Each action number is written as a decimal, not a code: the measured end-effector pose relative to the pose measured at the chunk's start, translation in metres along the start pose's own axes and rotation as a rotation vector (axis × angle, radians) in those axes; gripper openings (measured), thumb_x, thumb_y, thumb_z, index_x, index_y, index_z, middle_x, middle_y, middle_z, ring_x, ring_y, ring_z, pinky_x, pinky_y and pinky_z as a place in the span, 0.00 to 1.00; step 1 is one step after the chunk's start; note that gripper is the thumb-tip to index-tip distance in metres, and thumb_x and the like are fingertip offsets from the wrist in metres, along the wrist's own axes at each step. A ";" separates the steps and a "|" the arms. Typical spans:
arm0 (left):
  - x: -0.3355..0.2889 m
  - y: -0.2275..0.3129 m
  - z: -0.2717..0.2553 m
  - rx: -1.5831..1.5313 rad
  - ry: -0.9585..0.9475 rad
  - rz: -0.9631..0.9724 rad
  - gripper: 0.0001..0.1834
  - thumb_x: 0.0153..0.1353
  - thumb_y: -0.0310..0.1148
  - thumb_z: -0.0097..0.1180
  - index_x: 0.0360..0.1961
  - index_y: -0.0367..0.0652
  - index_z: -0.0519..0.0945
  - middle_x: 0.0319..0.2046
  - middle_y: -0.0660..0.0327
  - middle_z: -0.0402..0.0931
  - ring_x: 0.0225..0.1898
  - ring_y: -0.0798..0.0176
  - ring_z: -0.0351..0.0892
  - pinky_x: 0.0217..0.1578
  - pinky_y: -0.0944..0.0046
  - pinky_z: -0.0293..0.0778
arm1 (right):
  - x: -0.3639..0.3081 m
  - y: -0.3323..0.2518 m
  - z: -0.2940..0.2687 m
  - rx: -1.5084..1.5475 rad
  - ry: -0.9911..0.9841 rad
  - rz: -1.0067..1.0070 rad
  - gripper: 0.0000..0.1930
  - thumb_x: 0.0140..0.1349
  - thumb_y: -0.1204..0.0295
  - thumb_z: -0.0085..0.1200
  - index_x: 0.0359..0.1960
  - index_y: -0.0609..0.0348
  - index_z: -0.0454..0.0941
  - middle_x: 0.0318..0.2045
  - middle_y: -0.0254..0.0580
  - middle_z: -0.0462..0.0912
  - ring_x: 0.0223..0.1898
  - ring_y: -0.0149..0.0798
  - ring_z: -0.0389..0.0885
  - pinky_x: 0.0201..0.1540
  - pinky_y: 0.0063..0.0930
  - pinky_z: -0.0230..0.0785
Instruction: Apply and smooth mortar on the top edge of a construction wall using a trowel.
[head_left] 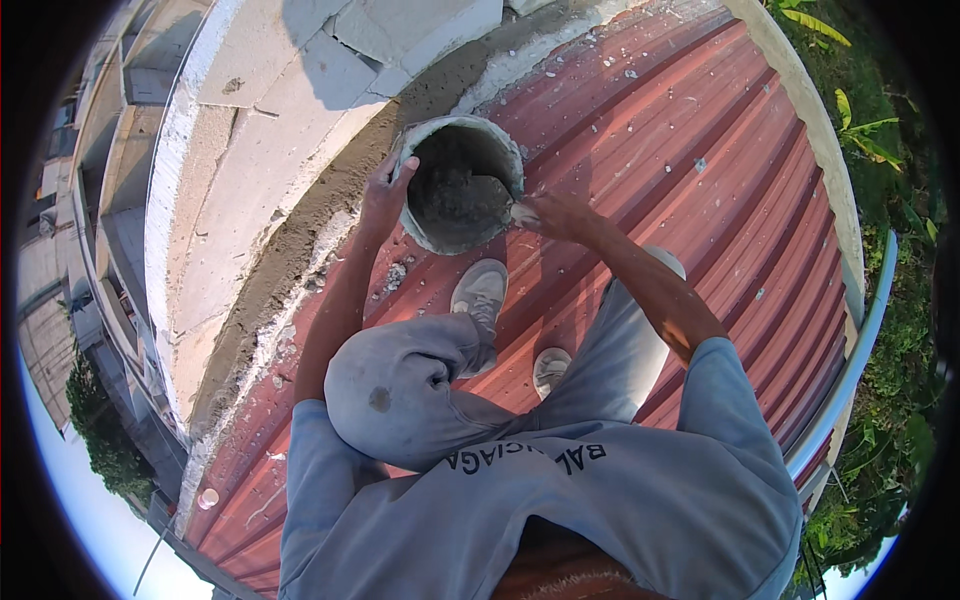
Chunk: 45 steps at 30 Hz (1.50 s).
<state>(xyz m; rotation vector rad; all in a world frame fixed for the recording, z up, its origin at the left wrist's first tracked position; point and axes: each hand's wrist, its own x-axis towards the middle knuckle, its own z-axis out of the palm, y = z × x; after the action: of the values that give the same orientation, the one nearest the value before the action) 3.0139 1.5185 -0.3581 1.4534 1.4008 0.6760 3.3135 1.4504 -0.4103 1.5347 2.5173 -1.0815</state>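
Observation:
A round bucket, its rim crusted with grey, stands tilted on the red roof in front of me. Wet grey mortar lies inside it. My left hand grips the bucket's left rim, thumb over the edge. At the right rim my right hand is closed around the handle of a trowel, whose blade dips into the mortar. Part of the blade is sunk or coated, so its full shape is hidden.
Red ribbed roofing sheets slope around my feet, strewn with mortar crumbs. On the left runs a pale block wall with a strip of mortar along its base. A pipe and plants lie beyond the right edge.

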 end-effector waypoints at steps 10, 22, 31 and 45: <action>0.000 0.006 0.008 -0.084 0.027 0.007 0.26 0.66 0.49 0.52 0.54 0.37 0.75 0.41 0.57 0.78 0.44 0.67 0.73 0.50 0.66 0.67 | -0.005 -0.021 0.083 0.092 0.290 -0.221 0.18 0.65 0.55 0.49 0.49 0.53 0.76 0.46 0.45 0.78 0.39 0.54 0.81 0.41 0.51 0.74; -0.017 0.029 -0.001 -0.083 0.145 -0.081 0.24 0.66 0.48 0.52 0.52 0.38 0.77 0.39 0.58 0.79 0.41 0.67 0.73 0.48 0.65 0.68 | -0.013 -0.055 0.048 0.531 0.170 0.076 0.25 0.62 0.51 0.52 0.52 0.57 0.75 0.45 0.52 0.81 0.45 0.58 0.79 0.48 0.46 0.71; -0.068 -0.009 -0.064 -0.032 0.317 -0.231 0.23 0.68 0.48 0.49 0.50 0.37 0.79 0.38 0.64 0.78 0.39 0.71 0.73 0.44 0.68 0.69 | -0.034 -0.109 0.040 0.823 0.060 -0.080 0.24 0.63 0.56 0.53 0.54 0.60 0.74 0.43 0.53 0.82 0.43 0.50 0.82 0.47 0.38 0.72; -0.249 -0.095 -0.153 0.246 0.613 -0.651 0.36 0.64 0.56 0.50 0.63 0.40 0.64 0.48 0.49 0.75 0.46 0.54 0.76 0.44 0.57 0.72 | -0.090 -0.171 -0.047 1.542 0.216 0.297 0.23 0.65 0.66 0.54 0.59 0.64 0.69 0.28 0.36 0.75 0.21 0.23 0.72 0.24 0.19 0.67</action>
<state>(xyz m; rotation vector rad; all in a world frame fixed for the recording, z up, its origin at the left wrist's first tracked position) 2.7921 1.3076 -0.3294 0.8817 2.3554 0.5474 3.2421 1.3570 -0.2499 2.0306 1.0871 -3.1461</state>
